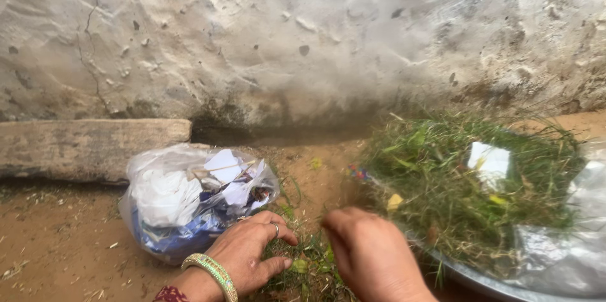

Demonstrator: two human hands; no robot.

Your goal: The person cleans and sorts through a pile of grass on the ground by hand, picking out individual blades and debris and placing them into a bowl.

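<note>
My left hand (247,253), with a ring and a green-gold bangle on the wrist, rests fingers spread on a small patch of grass (303,270) growing in the bare earth. My right hand (372,254) hovers beside it with fingers curled down toward the same grass; whether it grips any blades is hidden. A clear plastic bag (189,201) stuffed with white paper and blue scraps lies just left of my left hand. To the right, a metal basin (480,283) is heaped with cut grass (461,182), a white paper scrap (491,162) on top.
A rough, cracked plaster wall (303,37) rises close ahead. A concrete slab (88,147) lies at its foot on the left. A crumpled silvery plastic sheet (568,245) hangs over the basin's right side. The ground is reddish-brown dirt (57,245).
</note>
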